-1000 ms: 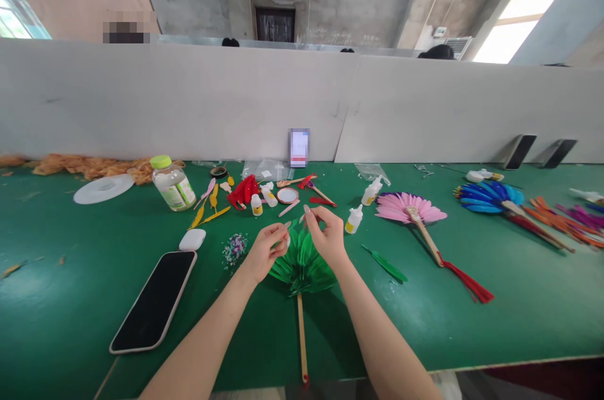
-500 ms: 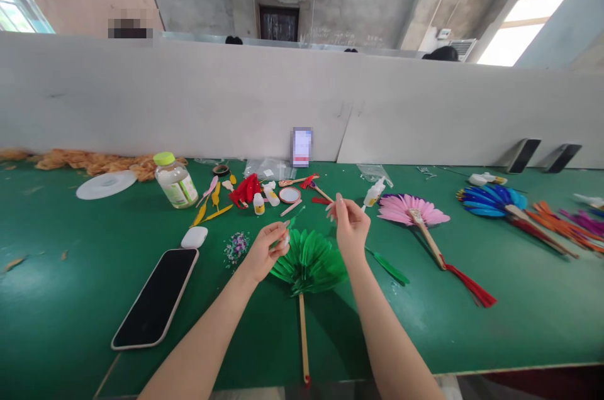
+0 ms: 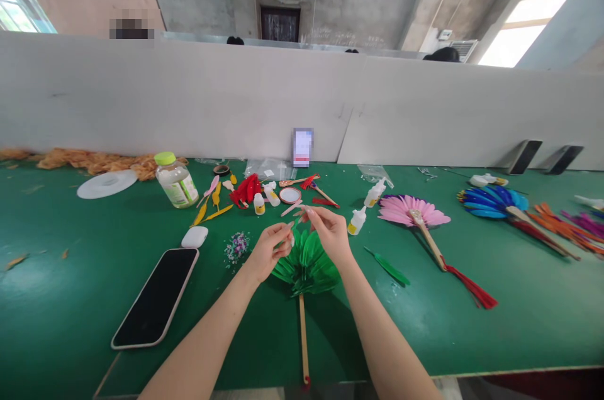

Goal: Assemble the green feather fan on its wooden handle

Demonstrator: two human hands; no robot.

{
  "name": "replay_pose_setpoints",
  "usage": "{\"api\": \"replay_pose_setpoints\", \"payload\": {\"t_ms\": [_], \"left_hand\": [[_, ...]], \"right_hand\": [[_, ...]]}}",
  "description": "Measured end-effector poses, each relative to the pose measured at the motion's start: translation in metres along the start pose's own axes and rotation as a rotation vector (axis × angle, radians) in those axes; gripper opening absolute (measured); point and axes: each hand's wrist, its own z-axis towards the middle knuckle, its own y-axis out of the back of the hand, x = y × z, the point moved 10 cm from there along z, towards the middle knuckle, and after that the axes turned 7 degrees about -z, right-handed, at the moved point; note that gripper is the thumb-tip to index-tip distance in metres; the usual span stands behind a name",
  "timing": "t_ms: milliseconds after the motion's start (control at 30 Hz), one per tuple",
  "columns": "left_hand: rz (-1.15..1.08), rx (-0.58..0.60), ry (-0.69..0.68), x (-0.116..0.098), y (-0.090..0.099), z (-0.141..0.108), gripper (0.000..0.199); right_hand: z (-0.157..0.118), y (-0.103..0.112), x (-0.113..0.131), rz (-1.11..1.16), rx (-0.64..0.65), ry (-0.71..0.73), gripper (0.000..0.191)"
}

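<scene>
Works at a green desk [image 3: 438, 331], above a green feather fan [image 3: 306, 261] lying spread, with the wooden handle [image 3: 303, 331] toward the near edge. Could bend the upper plumes by dropping too low, being so close over them, or skew the whole green fan by bumping the handle. Has a pink feather fan [image 3: 414, 209] right of the green fan and a dark-screened phone [image 3: 156, 299] left of it, both well apart and likely at risk only from a wide, careless reach.

Holds left fingers [image 3: 276, 234] and right fingers [image 3: 317, 220] close together above the far edge of the green fan. Could tip a white glue bottle [image 3: 357, 222], near the green fan on its right, through a quick outward swing. Leaves a loose green feather [image 3: 387, 268] lying right of the green fan, exposed to a similar brush.

Pinches a small green piece [image 3: 296, 222], probably feather, in the left fingers; curls the right fingers near its tip, with no way to tell of any grip there. Could crumple it by squeezing, or lose it through a slack pinch. Has tiny flecks [image 3: 236, 249] left of the green fan, easily dragged onto the plumes by a sideways slip.
</scene>
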Motion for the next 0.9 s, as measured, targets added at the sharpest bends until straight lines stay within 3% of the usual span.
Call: {"api": "replay_pose_setpoints", "payload": {"t_ms": [167,467,900], "left_hand": [[0.041,-0.011,0.008,0.001,-0.001,-0.001,0.024],[0.027,0.016,0.041,0.005,-0.004,-0.002,0.025],[-0.118,-0.005,0.066,0.009,-0.01,-0.002,0.027]], "right_hand": [[0.0,0.005,0.006,-0.129,-0.037,0.024,0.022],[-0.008,0.01,0.037,-0.392,-0.126,0.251,0.024],[-0.012,0.021,0.03,-0.21,-0.262,0.11,0.03]]}}
